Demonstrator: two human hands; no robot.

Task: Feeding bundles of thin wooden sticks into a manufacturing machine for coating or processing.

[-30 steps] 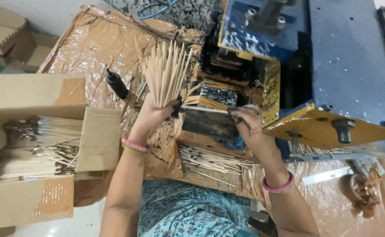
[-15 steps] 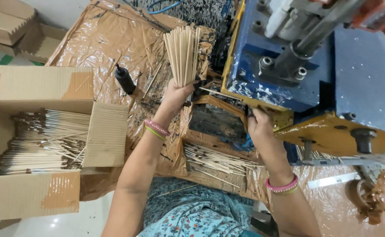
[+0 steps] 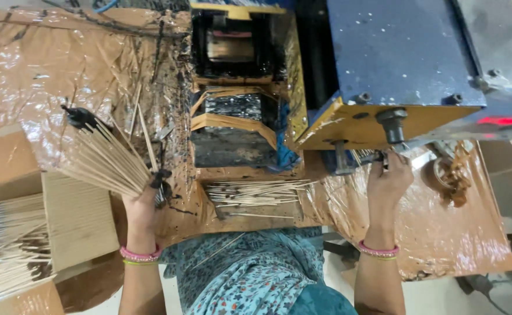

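Swung down and out since half a second back: left hand (image 3: 141, 204) with its fan of thin sticks (image 3: 104, 160), now low and left of the blue machine (image 3: 396, 52) instead of raised up beside it. Clenched round the base of the bundle, tips splayed toward the upper left, over the brown plastic sheet (image 3: 40, 70) on the bench. Right hand (image 3: 389, 181) shifted too, now up under the machine's yellow edge, fingers curled round a small metal part near the black knob (image 3: 391, 121); can't tell how tight. Progress-wise: dark-tipped sticks (image 3: 256, 192) already piled just below the machine's black feed slot (image 3: 232, 125), plus plenty more stacked in the cardboard box (image 3: 17, 245) far left of the machine. Whole handful not yet fed, so looks mid-batch.
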